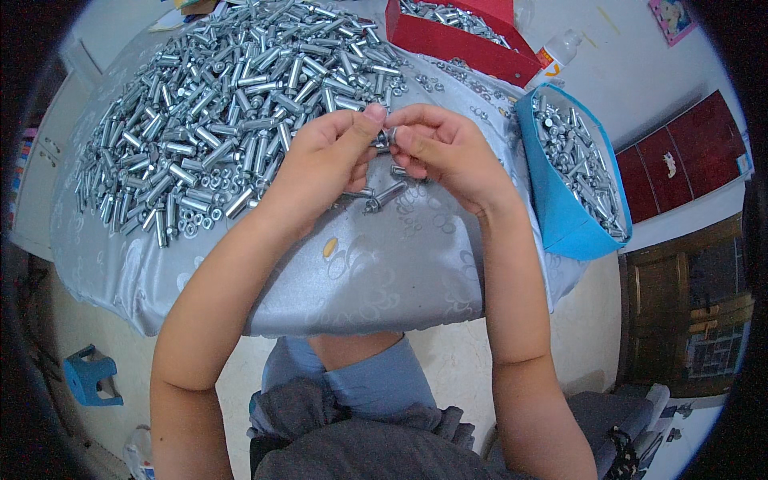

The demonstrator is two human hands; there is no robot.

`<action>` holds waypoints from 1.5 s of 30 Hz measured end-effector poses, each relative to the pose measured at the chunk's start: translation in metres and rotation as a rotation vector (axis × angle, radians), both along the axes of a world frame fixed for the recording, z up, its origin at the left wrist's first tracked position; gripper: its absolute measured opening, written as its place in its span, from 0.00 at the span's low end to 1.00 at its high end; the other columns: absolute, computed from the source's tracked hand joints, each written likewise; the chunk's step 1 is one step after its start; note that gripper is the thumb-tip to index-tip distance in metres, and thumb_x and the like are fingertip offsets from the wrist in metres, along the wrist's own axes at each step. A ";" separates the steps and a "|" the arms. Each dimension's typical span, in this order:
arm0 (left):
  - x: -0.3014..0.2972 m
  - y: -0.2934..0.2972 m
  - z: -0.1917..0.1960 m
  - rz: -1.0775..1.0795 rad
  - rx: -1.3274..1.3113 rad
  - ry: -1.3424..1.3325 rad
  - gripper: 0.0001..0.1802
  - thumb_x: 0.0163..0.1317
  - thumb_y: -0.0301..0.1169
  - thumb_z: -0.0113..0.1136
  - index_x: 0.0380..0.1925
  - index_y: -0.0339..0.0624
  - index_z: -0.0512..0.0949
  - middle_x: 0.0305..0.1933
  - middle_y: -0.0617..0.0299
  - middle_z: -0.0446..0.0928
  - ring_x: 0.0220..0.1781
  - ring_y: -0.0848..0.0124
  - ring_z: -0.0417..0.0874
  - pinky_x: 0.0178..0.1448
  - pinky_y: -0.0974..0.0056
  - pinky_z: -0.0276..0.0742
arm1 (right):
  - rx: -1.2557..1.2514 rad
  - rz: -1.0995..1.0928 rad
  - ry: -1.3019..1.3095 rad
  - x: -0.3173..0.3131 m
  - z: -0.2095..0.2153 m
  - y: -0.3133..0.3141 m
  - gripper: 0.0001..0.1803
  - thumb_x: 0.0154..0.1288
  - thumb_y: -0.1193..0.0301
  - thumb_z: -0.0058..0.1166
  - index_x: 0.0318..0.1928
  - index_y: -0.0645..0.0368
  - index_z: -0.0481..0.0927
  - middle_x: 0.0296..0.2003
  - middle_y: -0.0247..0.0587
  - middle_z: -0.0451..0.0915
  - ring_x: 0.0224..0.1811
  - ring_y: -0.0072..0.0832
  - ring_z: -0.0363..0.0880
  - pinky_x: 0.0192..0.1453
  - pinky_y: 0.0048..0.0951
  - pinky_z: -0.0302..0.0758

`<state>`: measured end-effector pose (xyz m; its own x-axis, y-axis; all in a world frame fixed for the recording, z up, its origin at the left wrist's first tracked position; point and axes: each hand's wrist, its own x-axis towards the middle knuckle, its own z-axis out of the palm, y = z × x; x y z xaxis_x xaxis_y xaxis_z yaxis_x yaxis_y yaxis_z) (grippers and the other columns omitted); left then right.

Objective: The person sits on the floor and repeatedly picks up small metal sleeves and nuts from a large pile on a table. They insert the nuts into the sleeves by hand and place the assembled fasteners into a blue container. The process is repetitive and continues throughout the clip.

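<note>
My left hand (326,152) and my right hand (452,150) meet over the table, thumbs and fingers closed around a small shiny metal expansion bolt (383,142). The right thumb and forefinger pinch its end, where a ring or nut seems to sit. Fingers cover most of the piece. Just below the hands, a loose expansion bolt (387,197) lies on the silvery tablecloth (360,280). A big heap of similar bolts (232,96) spreads to the left and beyond my left hand. Several loose nuts (196,221) lie at the heap's near edge.
To the right stands a blue fabric bin (572,234) filled with bolts. At the back right is a red box (456,44) holding more metal parts, with a white bottle (560,52) beside it. Washers (480,90) lie scattered before the box. A blue stool (90,376) stands on the floor at left.
</note>
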<state>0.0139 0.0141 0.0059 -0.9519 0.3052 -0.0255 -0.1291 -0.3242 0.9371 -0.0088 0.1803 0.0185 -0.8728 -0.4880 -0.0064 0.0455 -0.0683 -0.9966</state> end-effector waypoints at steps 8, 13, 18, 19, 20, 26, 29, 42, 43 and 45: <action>0.003 -0.001 0.004 -0.014 -0.043 -0.077 0.19 0.59 0.48 0.49 0.24 0.43 0.70 0.14 0.75 0.58 0.13 0.85 0.55 0.17 0.77 0.49 | -0.039 0.055 -0.059 0.001 0.003 0.003 0.10 0.54 0.70 0.56 0.34 0.62 0.74 0.25 0.36 0.77 0.23 0.17 0.73 0.20 0.12 0.66; 0.005 -0.002 0.003 0.035 0.010 -0.145 0.20 0.59 0.49 0.48 0.25 0.41 0.71 0.13 0.75 0.58 0.13 0.85 0.54 0.17 0.77 0.48 | -0.019 0.122 -0.042 0.003 0.005 0.003 0.10 0.53 0.70 0.57 0.34 0.61 0.74 0.25 0.35 0.77 0.23 0.17 0.73 0.20 0.13 0.65; 0.007 0.000 0.004 0.059 -0.029 -0.118 0.19 0.60 0.48 0.47 0.26 0.43 0.71 0.12 0.75 0.56 0.12 0.84 0.52 0.16 0.76 0.47 | -0.021 0.119 -0.029 0.002 0.003 0.004 0.10 0.53 0.70 0.57 0.34 0.61 0.75 0.25 0.35 0.77 0.22 0.15 0.71 0.19 0.13 0.63; 0.007 0.001 0.004 0.061 -0.048 -0.116 0.18 0.60 0.48 0.47 0.26 0.44 0.70 0.11 0.76 0.54 0.12 0.84 0.51 0.16 0.76 0.46 | -0.034 0.138 -0.041 0.002 0.004 0.005 0.10 0.53 0.70 0.57 0.34 0.62 0.75 0.25 0.35 0.77 0.22 0.15 0.71 0.19 0.13 0.62; 0.007 0.001 0.004 0.064 -0.051 -0.108 0.18 0.60 0.48 0.47 0.26 0.45 0.70 0.11 0.76 0.55 0.12 0.84 0.51 0.16 0.76 0.46 | -0.038 0.143 -0.053 0.002 0.003 0.005 0.10 0.53 0.70 0.57 0.35 0.62 0.75 0.25 0.35 0.77 0.21 0.15 0.71 0.19 0.13 0.62; 0.008 0.000 0.003 0.059 -0.025 -0.090 0.18 0.60 0.45 0.48 0.24 0.41 0.72 0.12 0.74 0.58 0.13 0.85 0.53 0.17 0.76 0.48 | -0.048 0.154 -0.094 0.002 0.004 0.006 0.10 0.53 0.70 0.57 0.33 0.62 0.75 0.25 0.36 0.77 0.20 0.15 0.70 0.18 0.12 0.61; 0.008 0.001 0.003 0.035 0.002 -0.068 0.17 0.60 0.45 0.48 0.23 0.42 0.71 0.12 0.74 0.58 0.12 0.85 0.53 0.17 0.76 0.48 | -0.052 0.176 -0.120 0.002 0.004 0.007 0.09 0.53 0.70 0.58 0.32 0.62 0.75 0.25 0.36 0.77 0.20 0.15 0.70 0.18 0.12 0.61; 0.006 0.001 0.002 0.004 -0.063 -0.089 0.16 0.60 0.45 0.48 0.23 0.45 0.70 0.13 0.75 0.58 0.13 0.85 0.55 0.16 0.77 0.49 | -0.050 0.246 -0.169 0.004 0.004 0.005 0.12 0.54 0.69 0.57 0.35 0.61 0.72 0.25 0.36 0.76 0.18 0.14 0.67 0.17 0.13 0.57; 0.006 0.002 0.002 -0.006 -0.052 -0.098 0.16 0.60 0.45 0.48 0.23 0.45 0.70 0.13 0.75 0.58 0.13 0.85 0.54 0.16 0.77 0.49 | -0.065 0.256 -0.166 0.003 0.004 0.005 0.12 0.54 0.69 0.57 0.35 0.60 0.72 0.25 0.35 0.76 0.18 0.14 0.66 0.17 0.13 0.57; 0.006 0.001 0.002 -0.024 -0.027 -0.115 0.16 0.60 0.45 0.48 0.24 0.45 0.70 0.13 0.76 0.56 0.13 0.85 0.53 0.16 0.77 0.49 | -0.071 0.247 -0.131 0.003 0.002 0.005 0.12 0.54 0.69 0.57 0.36 0.60 0.72 0.26 0.34 0.76 0.18 0.13 0.66 0.17 0.12 0.57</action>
<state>0.0194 0.0153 0.0080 -0.9346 0.3258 -0.1429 -0.2439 -0.2942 0.9241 -0.0054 0.1848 0.0201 -0.7214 -0.6891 -0.0690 0.1971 -0.1087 -0.9743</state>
